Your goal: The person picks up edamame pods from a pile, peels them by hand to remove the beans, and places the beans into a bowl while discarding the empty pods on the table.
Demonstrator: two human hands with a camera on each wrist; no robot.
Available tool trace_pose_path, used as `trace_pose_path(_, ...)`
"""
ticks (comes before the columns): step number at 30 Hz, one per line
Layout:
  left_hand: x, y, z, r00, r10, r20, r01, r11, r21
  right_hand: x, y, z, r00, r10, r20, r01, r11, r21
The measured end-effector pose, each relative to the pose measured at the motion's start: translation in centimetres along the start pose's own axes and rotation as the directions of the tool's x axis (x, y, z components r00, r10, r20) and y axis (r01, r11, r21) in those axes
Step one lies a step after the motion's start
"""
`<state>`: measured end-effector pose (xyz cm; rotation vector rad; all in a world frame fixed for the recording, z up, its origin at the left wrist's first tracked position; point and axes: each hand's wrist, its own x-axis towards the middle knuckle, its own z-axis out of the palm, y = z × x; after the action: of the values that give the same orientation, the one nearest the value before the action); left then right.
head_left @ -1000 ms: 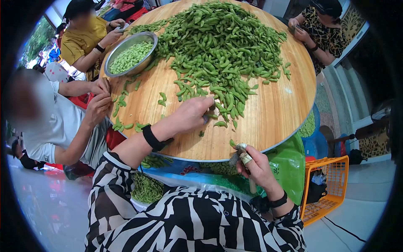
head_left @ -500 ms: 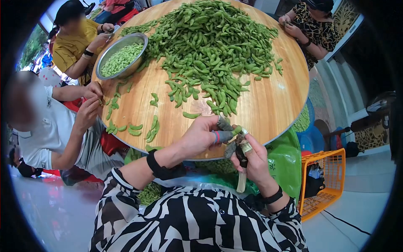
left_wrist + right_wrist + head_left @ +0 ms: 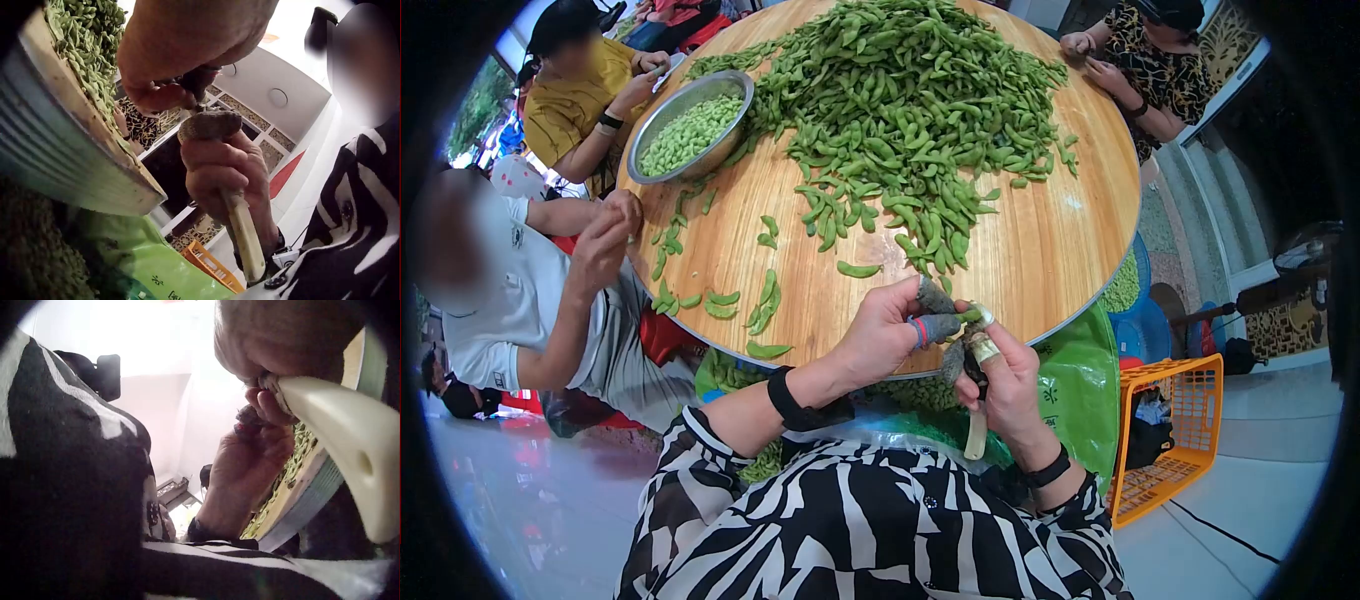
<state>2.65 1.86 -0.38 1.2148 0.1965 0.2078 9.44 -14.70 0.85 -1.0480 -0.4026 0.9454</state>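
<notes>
In the head view my left hand [image 3: 885,330] pinches a green soybean pod [image 3: 971,315] between thumb and index finger, both wearing grey covers. A red and blue band circles the thumb. My right hand [image 3: 1012,385] meets it at the pod's other end, with pale wrapping on its thumb. Its curled fingers grip a tool with a cream handle [image 3: 976,436], which points down toward my body. The right wrist view shows the handle [image 3: 337,419] close up, with a hole near its end; the working end is hidden by the hands. Both hands are over the table's near edge.
A large heap of pods [image 3: 910,110] covers the far half of the round wooden table [image 3: 1070,240]. Loose pods [image 3: 766,300] lie nearer. A metal bowl [image 3: 728,155] holds shelled beans. Several people sit around. A green bag [image 3: 1080,380] and orange crate [image 3: 1190,405] stand at right.
My left hand has come back from the edge of the heap with a pod and met my right hand. The right hand keeps hold of the cream-handled tool.
</notes>
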Motion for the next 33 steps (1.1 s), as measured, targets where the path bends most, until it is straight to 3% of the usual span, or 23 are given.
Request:
trace_pose_path(2, -0.2, -0.2, 0.0, 1.000, 0.012, 0.005, -0.012, 0.999, 0.033, 0.0, 0.1, -0.3, 0.999, -0.044, 0.010, 0.045, 0.984, -0.170)
trace_pose_path(6, -0.3, 0.5, 0.0, 1.000, 0.011, 0.003, -0.011, 0.999, 0.040, 0.0, -0.5, -0.8, 0.999, -0.024, 0.044, 0.029, 0.991, -0.133)
trace_pose_path(8, -0.4, 1.4, 0.0, 0.987, -0.156, 0.033, 0.157, 0.988, -0.002, -0.1, -0.4, -1.2, 0.993, -0.034, 0.114, 0.048, 0.992, -0.119)
trace_pose_path(11, -0.3, 0.9, -0.3, 0.980, -0.189, 0.060, 0.191, 0.981, -0.042, -0.4, -0.7, -1.2, 0.993, 0.012, 0.115, -0.007, 0.999, -0.040)
trace_pose_path(18, -0.3, 0.2, -0.2, 0.981, -0.189, 0.051, 0.190, 0.981, -0.031, -0.4, -0.5, -1.0, 0.992, -0.034, 0.118, 0.047, 0.993, -0.109)
trace_pose_path(20, -0.3, -1.4, 0.1, 0.991, 0.130, -0.012, -0.130, 0.991, 0.001, -0.3, -0.5, -0.8, 0.998, -0.016, 0.069, 0.023, 0.993, -0.112)
trace_pose_path(24, -0.3, -1.2, 0.0, 0.988, 0.153, -0.009, -0.153, 0.988, -0.003, -0.3, -0.4, -0.6, 1.000, -0.001, 0.006, 0.002, 0.996, -0.093)
trace_pose_path(26, -0.6, 0.6, -0.3, 0.988, -0.140, 0.066, 0.143, 0.988, -0.050, -0.3, -0.5, -0.7, 0.998, 0.010, 0.058, -0.012, 1.000, 0.025)
trace_pose_path(27, -0.5, 0.6, -0.7, 0.988, -0.140, 0.066, 0.144, 0.988, -0.050, -0.4, -0.6, -0.8, 0.998, 0.010, 0.057, -0.012, 1.000, 0.025)
trace_pose_path(29, -0.3, 0.5, -1.2, 0.915, -0.291, 0.279, 0.385, 0.835, -0.393, -0.5, -0.6, -1.0, 0.989, 0.051, 0.140, -0.080, 0.975, 0.205)
trace_pose_path(33, 0.0, 0.8, -0.8, 0.896, -0.343, 0.282, 0.437, 0.796, -0.419, -0.2, -0.5, -1.6, 0.984, 0.115, 0.135, -0.156, 0.926, 0.344)
